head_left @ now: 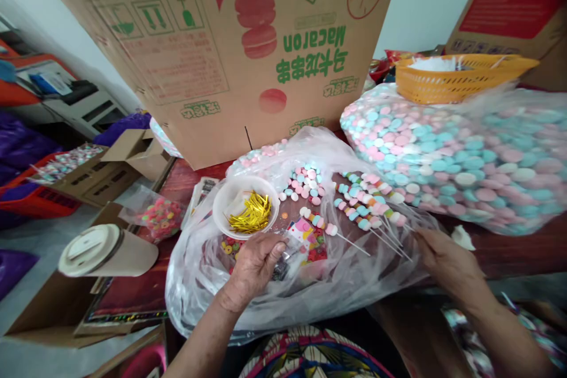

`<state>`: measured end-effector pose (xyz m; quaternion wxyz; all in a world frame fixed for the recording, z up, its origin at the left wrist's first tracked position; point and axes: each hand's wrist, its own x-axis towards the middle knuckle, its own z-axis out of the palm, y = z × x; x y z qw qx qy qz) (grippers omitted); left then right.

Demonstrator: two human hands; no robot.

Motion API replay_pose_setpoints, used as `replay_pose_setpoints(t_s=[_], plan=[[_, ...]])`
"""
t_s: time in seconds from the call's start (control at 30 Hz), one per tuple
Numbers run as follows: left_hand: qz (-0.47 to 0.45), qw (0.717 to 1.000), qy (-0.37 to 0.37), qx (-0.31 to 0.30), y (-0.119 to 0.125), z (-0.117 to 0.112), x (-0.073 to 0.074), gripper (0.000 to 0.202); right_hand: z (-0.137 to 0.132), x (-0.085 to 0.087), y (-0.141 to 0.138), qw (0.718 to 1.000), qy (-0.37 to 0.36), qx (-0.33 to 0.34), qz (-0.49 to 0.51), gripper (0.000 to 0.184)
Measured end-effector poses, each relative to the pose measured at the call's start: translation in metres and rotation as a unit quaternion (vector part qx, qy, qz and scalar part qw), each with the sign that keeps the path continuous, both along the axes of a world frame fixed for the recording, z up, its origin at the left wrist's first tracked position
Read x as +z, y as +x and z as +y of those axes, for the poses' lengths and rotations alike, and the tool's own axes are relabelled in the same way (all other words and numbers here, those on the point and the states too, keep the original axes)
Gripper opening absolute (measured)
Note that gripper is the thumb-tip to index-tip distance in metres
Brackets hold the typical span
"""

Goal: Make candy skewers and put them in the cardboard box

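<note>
My left hand (258,261) is closed, with thumb and fingers pinching a small clear plastic bag (302,233) printed with pink and white patterns. A single marshmallow skewer (319,222) on a white stick lies just beyond that bag. Over on the right, my right hand (449,260) has its fingers pressed together by the stick ends of several marshmallow skewers (365,198); blur hides what is between the fingertips. Loose pink, white and blue marshmallows (305,180) lie behind. A white bowl (221,212) of gold twist ties (250,212) stands beyond my left hand.
A big cardboard box (177,88) rises behind the work area. A large bag of marshmallows (460,153) fills the right, below a yellow basket (429,85). At left are a lidded cup (133,253) and a bag of ring candies (160,217). Clear plastic sheeting (190,271) covers the tabletop.
</note>
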<state>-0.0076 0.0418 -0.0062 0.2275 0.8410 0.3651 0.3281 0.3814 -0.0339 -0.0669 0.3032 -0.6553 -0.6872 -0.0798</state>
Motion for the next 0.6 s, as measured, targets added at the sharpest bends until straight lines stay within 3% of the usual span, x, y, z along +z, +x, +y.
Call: replay_pose_setpoints(t_s=[0.13,0.27,0.6], plan=[[0.023,0.999,0.032,-0.031,-0.003,0.001,0.014,0.031,0.01,0.037,-0.025,0.992,0.051,0.112,0.015,0.023],[0.037,0.997,0.042,-0.046,-0.006,0.001,0.023,0.032,0.018,0.071,-0.051,0.978,0.059,0.193,-0.049,0.026],[0.1,0.991,0.023,-0.082,-0.006,0.001,0.028,0.031,0.009,0.08,-0.049,0.958,-0.043,0.276,-0.061,0.034]])
